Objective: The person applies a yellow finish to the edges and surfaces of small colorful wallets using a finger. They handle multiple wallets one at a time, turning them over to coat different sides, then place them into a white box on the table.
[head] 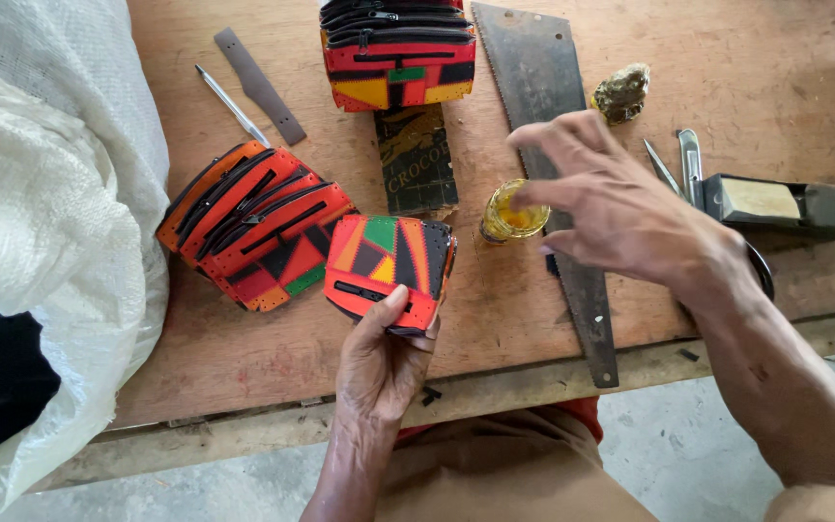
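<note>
A small patchwork pouch (388, 271) in red, orange, green and black, with a black zip along its side, sits in the person's left hand (384, 362). The thumb presses on its front face and the fingers curl around from underneath, so the hand is closed on it. The pouch is held just above the near edge of a worn wooden table (244, 358), roughly midway along that edge.

The right hand (620, 208) hovers to the right of the pouch and a little farther in. Its fingers are loosely spread and hold nothing, with the fingertips poised over a small glass jar (509, 215) of yellow liquid. The jar stands on the table just beside the pouch, between the two hands.

Left of the pouch, a leaning row of similar pouches (258, 227) rests on the table, touching it or nearly so. Another stack of pouches (398, 53) sits at the far edge. A hand saw (548, 145) lies lengthwise from the far edge to the near edge, passing under the right hand. A dark printed card (416, 159) lies beyond the jar. Near the right edge are a wooden block plane (785, 203) and scissors (678, 164). A pen (232, 104) and a grey strip (258, 85) lie toward the far left corner, beside a white woven sack (50, 193).
</note>
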